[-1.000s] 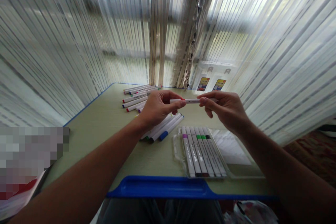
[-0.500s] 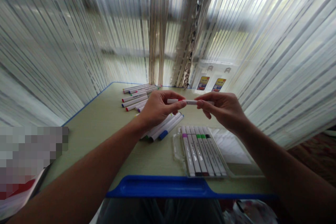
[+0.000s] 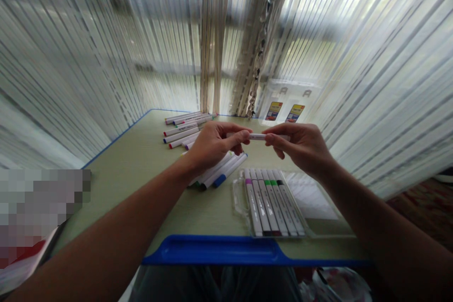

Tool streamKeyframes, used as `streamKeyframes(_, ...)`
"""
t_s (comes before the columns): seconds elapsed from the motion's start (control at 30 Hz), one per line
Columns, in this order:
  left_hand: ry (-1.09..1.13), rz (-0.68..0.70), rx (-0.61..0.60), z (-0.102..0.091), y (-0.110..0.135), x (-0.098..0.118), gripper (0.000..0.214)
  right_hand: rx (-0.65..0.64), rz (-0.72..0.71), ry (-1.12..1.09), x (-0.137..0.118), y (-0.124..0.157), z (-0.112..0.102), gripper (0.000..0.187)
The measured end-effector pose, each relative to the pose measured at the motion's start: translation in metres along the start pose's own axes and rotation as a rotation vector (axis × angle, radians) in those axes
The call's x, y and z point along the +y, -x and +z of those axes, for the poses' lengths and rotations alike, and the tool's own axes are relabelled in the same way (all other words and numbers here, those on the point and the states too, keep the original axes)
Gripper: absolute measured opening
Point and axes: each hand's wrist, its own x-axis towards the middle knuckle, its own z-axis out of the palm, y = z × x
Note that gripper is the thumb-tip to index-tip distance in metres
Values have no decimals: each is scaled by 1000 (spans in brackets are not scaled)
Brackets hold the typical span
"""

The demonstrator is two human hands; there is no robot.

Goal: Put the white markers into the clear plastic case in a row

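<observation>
A white marker (image 3: 257, 137) lies level above the table, its bare middle showing between my two hands. My left hand (image 3: 217, 144) is closed on its left end, thumb and fingers covering most of that part. At the other end, my right hand (image 3: 302, 144) pinches the barrel between thumb and fingers. Below the hands, a clear plastic case (image 3: 239, 200) holds a row of white markers (image 3: 271, 203) with purple, green and black bands. Loose markers (image 3: 226, 170), one with a blue end, lie partly hidden behind my left hand and forearm.
More loose markers (image 3: 182, 131) are spread at the table's far side. A clear case part with two labels (image 3: 284, 111) stands by the curtain (image 3: 170, 47). A blue tray edge (image 3: 219, 250) runs along the front of the table (image 3: 120, 165).
My left thumb and fingers have shifted over the marker's left end, covering the red band and white tip that showed before. My right hand keeps its pinch.
</observation>
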Motion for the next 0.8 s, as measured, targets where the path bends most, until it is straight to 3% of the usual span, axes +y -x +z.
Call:
streamKeyframes(0.3, -155, 5, -26, 1, 1, 4, 23, -24, 3, 27, 1, 1, 2, 18)
streamKeyframes(0.6, -182, 22, -30, 3, 2, 6, 22, -28, -44, 141, -1, 1, 2, 20)
streamKeyframes(0.8, -152, 26, -95, 6, 3, 2, 26, -45, -75, 221, -4, 2, 3, 20)
